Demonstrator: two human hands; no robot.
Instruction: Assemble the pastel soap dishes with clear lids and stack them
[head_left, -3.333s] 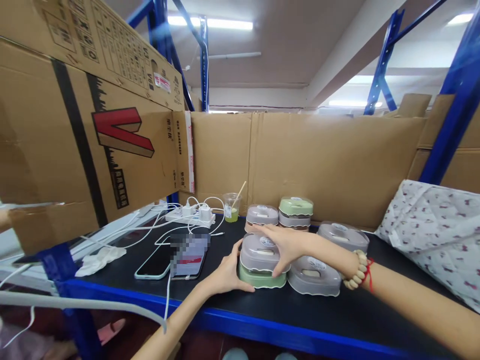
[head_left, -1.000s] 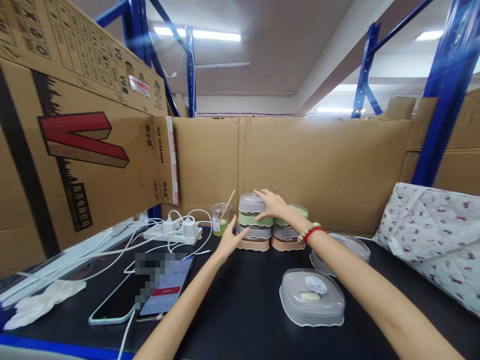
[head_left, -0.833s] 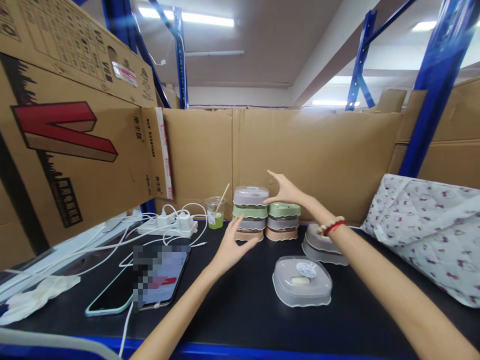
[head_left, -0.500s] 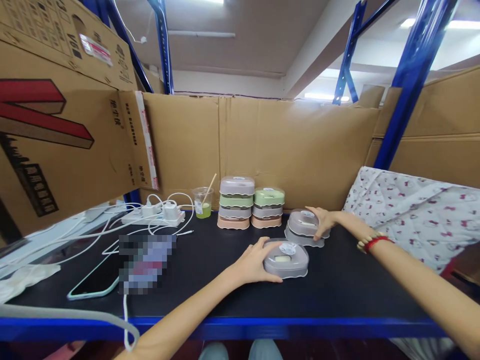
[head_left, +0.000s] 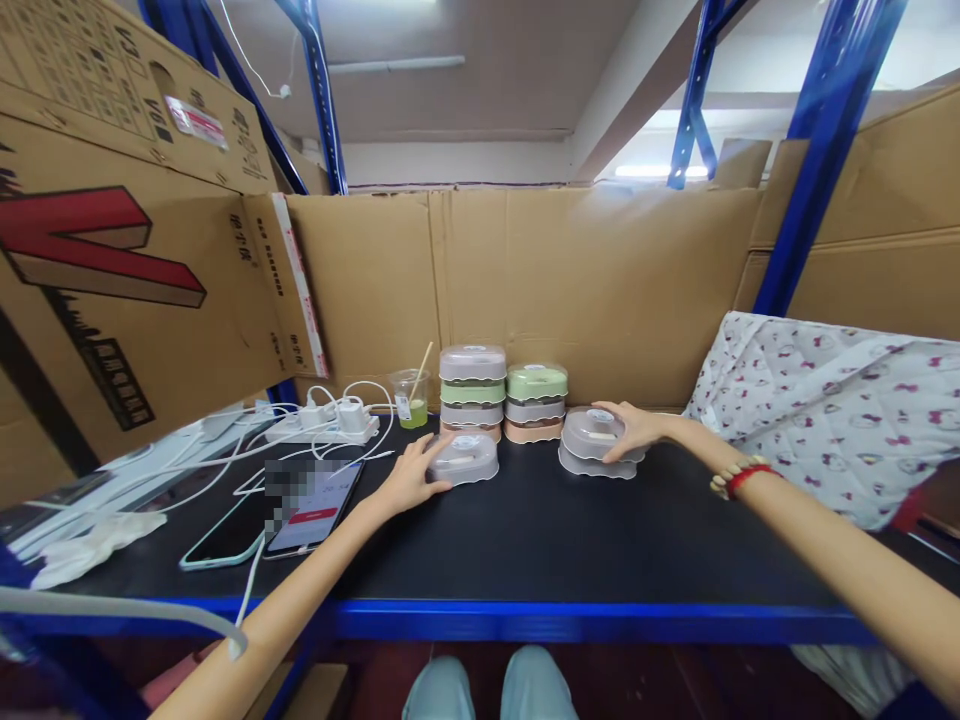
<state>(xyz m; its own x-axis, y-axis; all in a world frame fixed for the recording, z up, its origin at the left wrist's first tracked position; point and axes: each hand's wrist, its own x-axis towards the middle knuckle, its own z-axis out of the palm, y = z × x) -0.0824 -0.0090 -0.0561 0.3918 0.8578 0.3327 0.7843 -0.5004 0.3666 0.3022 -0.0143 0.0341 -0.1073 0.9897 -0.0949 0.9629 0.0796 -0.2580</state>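
My left hand [head_left: 409,478] curves around the left side of a grey oval box with a clear domed lid [head_left: 471,460], thumb in front and fingers behind. This box is just before the left stack of similar boxes [head_left: 471,390], hiding part of its peach bottom one. My right hand [head_left: 634,430] grips the right side of the upper grey lidded box [head_left: 589,435] in a stack of two. Its fingers reach over the lid and its thumb is at the front. The lower grey box [head_left: 592,465] sits directly underneath. Between them stands a second stack, topped by a green box [head_left: 537,381].
Left on the black tabletop [head_left: 525,560] are two phones [head_left: 315,510], a power strip [head_left: 330,430] with tangled white cables, and a cup of green drink [head_left: 412,400]. Cardboard [head_left: 585,290] walls the back. A patterned white cloth [head_left: 810,400] hangs at right.
My left hand has moved left and back with its grey box, from the front middle to before the left stack. My right hand stays at the two-box stack.
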